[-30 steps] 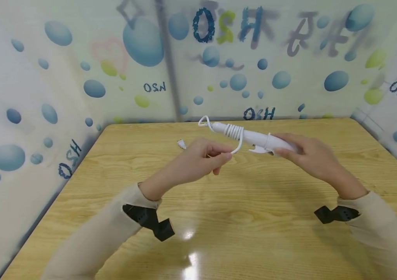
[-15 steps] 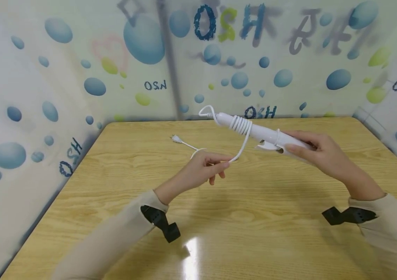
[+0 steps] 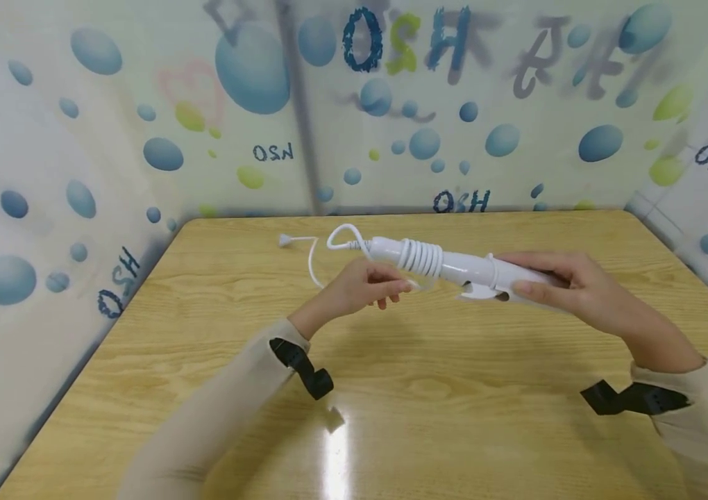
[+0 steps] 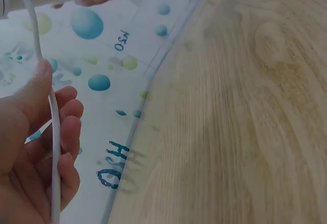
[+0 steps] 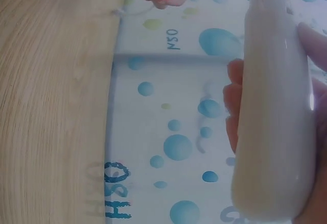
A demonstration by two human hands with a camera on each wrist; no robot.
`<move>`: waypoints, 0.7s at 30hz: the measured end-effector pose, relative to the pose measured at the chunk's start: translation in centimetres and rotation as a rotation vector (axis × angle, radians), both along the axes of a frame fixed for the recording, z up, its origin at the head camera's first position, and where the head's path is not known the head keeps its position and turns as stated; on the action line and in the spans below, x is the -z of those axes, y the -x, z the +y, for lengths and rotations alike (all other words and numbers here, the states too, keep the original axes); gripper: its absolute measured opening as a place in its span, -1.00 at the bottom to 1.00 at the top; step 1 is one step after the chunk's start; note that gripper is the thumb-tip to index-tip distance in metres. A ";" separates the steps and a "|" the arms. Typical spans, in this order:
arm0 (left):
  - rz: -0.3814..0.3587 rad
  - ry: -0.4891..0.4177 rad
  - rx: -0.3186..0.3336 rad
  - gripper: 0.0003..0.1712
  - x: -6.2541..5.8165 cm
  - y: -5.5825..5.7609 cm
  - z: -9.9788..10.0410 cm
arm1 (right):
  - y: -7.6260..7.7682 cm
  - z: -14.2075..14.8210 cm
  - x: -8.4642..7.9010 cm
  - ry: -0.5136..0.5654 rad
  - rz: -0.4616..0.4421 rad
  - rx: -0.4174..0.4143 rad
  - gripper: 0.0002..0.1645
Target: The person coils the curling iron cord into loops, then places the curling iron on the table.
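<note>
A white wand-shaped electric appliance (image 3: pixel 454 267), like a curling iron with a small lever (image 3: pixel 479 292) on its underside, hangs above the table. My right hand (image 3: pixel 579 285) grips its thick, smooth end, which has a rounded tip in the right wrist view. Several turns of white power cord (image 3: pixel 421 258) are wound round the narrower end, and a loop sticks out past it. Between thumb and fingers my left hand (image 3: pixel 357 286) pinches the cord (image 4: pixel 55 127) below the coils. The cord's free end runs behind that hand to a white plug (image 3: pixel 284 240) at the left.
The wooden table (image 3: pixel 429 410) spreads below both hands and reflects light near its front. Walls (image 3: pixel 329 104) with printed bubbles and letters enclose its back and sides. Black wrist cameras (image 3: pixel 313 378) sit on both sleeves.
My left hand has moved slightly right with the cord. The wand has shifted right, rising and then dipping back. More free cord shows behind the left hand, and the plug has slid left.
</note>
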State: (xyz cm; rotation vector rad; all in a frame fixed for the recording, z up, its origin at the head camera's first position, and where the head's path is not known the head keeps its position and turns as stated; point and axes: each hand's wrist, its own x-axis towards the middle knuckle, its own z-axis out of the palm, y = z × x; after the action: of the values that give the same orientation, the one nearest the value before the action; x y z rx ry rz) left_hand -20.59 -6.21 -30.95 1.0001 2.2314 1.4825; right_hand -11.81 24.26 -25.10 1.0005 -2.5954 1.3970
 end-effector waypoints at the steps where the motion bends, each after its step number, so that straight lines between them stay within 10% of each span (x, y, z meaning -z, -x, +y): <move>1: -0.003 0.017 -0.010 -0.78 0.0 0.3 -0.1 | -0.1 0.0 0.0 -0.004 -0.005 -0.009 -0.47; 7: 0.008 0.147 -0.051 -0.77 -0.1 1.7 -1.4 | -0.4 0.2 0.0 -0.036 0.004 -0.032 -0.46; 13: 0.069 -0.112 0.075 -0.89 -0.7 2.9 -1.9 | -0.5 0.4 0.0 -0.033 -0.036 -0.105 -0.46; 21: 0.065 0.063 0.149 -0.84 -1.4 3.6 -1.7 | -0.7 -0.2 0.5 -0.082 -0.083 -0.228 -0.48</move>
State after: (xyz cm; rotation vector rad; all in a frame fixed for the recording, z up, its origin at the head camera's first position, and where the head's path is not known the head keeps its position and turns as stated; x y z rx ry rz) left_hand -24.16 -7.88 -29.57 1.1824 2.1798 1.3258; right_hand -11.09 24.06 -25.56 1.3147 -2.6892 1.4147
